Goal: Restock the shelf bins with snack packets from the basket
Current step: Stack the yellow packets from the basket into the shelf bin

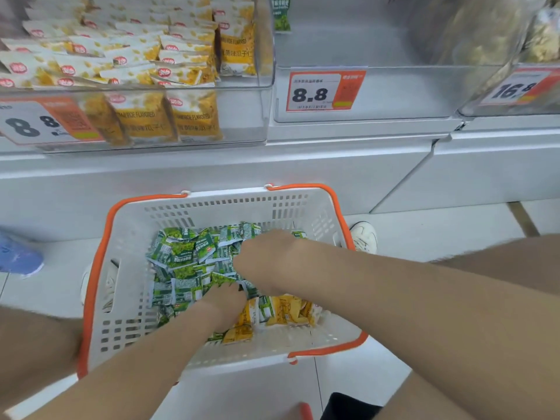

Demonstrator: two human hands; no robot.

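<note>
A white basket [212,207] with orange handles stands on the floor below the shelf. It holds several green snack packets [181,262] and a few yellow packets [291,310] at its near right. Both my hands are down among the green packets. My left hand [227,304] digs into the pile near the basket's middle, fingers buried. My right hand [266,259] lies just beyond it, fingers curled into the packets and hidden. Above, the middle clear bin [363,95], priced 8.8, holds one green packet [281,13] at its back left.
The left clear bin [242,116] is full of yellow and white packets. A third bin [515,92] at the right is priced 16.8. White shoes [363,237] stand by the basket, and a blue shoe [18,256] is at the far left.
</note>
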